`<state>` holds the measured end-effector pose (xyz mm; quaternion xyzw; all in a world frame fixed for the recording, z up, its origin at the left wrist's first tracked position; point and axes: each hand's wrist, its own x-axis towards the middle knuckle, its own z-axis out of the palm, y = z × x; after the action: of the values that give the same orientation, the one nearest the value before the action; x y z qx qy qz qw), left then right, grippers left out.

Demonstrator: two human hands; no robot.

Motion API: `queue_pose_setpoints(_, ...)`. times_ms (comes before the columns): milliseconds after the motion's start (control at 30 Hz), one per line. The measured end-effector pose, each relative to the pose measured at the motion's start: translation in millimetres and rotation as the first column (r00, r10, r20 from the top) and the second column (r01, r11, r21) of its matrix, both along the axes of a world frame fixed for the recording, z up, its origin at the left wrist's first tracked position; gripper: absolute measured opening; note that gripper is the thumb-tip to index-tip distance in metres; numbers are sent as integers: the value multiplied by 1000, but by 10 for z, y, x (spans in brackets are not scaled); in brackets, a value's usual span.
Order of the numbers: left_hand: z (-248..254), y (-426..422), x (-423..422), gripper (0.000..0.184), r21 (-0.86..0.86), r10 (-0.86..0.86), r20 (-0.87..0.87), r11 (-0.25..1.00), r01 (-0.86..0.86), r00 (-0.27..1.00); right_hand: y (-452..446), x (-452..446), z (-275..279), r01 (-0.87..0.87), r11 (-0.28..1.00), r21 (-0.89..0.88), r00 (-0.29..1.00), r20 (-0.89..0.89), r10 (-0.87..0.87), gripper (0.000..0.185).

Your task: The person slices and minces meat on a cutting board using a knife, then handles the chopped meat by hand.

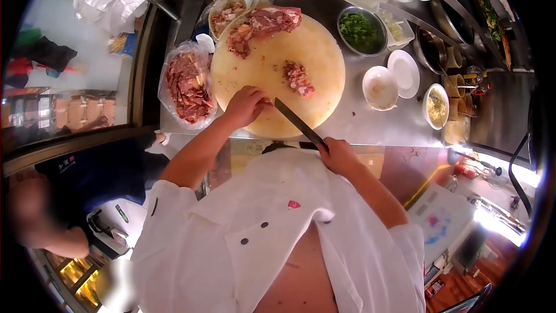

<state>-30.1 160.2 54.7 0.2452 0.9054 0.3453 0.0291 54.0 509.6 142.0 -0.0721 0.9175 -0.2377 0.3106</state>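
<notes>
My right hand [337,155] is closed round the handle of a knife [298,123], whose blade points up and left over the near part of a round cutting board [324,52]. Close to the blade's tip, my left hand [249,105] has its fingers drawn together above the board's left front; whatever they may pinch is too small to make out. A small pile of chopped meat [299,79] lies right of the board's centre. Larger pieces of raw meat [269,23] rest near its far edge.
Left of the board stands a bag of sliced meat [189,88], with another bag [227,14] behind. A bowl of greens [362,32], white dishes [380,88] and a bowl of minced food [435,106] are on the right. Another person's arm [63,242] shows lower left.
</notes>
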Motion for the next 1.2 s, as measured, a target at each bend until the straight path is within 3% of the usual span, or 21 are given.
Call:
queue_pose_setpoints(67,-76,47,-27,24,-72,63,-7,995,-64,998,51,-21,-24,-6,1000,10,1000,5,6,36)
queue_pose_setpoints(100,-107,91,-22,23,41,168,188,983,-179,968,86,-36,-24,-11,1000,9,1000,15,11,36)
queue_pose_setpoints(167,-151,156,-4,21,181,290,565,870,-459,773,169,-98,-46,-31,999,8,999,24,31,36)
queue_pose_setpoints(267,-327,-1,119,23,449,138,755,603,-659,641,213,-217,-110,-70,997,-20,997,32,70,36)
queue_pose_setpoints(400,63,174,376,34,458,171,816,393,-797,553,256,-431,-224,-87,988,-131,996,-3,87,35)
queue_pose_setpoints(500,245,405,416,35,391,231,818,449,-803,527,355,-595,-388,-61,986,-153,994,-96,47,34)
queue_pose_setpoints(600,75,625,435,35,499,152,801,366,-786,579,436,-738,-445,-57,992,-111,977,-212,32,34)
queue_pose_setpoints(700,-353,823,443,28,622,148,733,250,-742,664,476,-817,-229,-58,990,-130,986,-165,36,33)
queue_pose_setpoints(800,-493,906,442,21,322,483,615,568,-757,623,510,-772,-72,-65,981,-185,992,-118,44,32)
queue_pose_setpoints(833,-469,937,467,19,195,695,292,630,-752,658,499,-760,-19,-67,977,-202,994,-100,48,32)
queue_pose_setpoints(867,-442,967,514,17,54,769,-89,638,-768,633,487,-750,17,-74,976,-203,995,-76,60,32)
queue_pose_setpoints(933,-392,979,573,16,31,691,-304,696,-718,656,450,-723,56,-86,975,-207,996,-25,83,31)
queue_pose_setpoints(967,-381,949,616,17,162,644,-146,765,-624,751,423,-719,71,-92,971,-221,996,-33,87,31)
queue_pose_setpoints(1033,-263,952,656,16,258,530,-101,831,-493,842,368,-698,84,-100,964,-247,995,-45,92,30)
queue_pose_setpoints(1100,-154,982,626,12,157,458,-298,889,-430,838,292,-693,89,-103,969,-223,995,-9,104,28)
queue_pose_setpoints(1200,-299,1044,606,19,138,475,-392,877,-461,788,253,-700,-16,-135,972,-194,991,0,137,26)
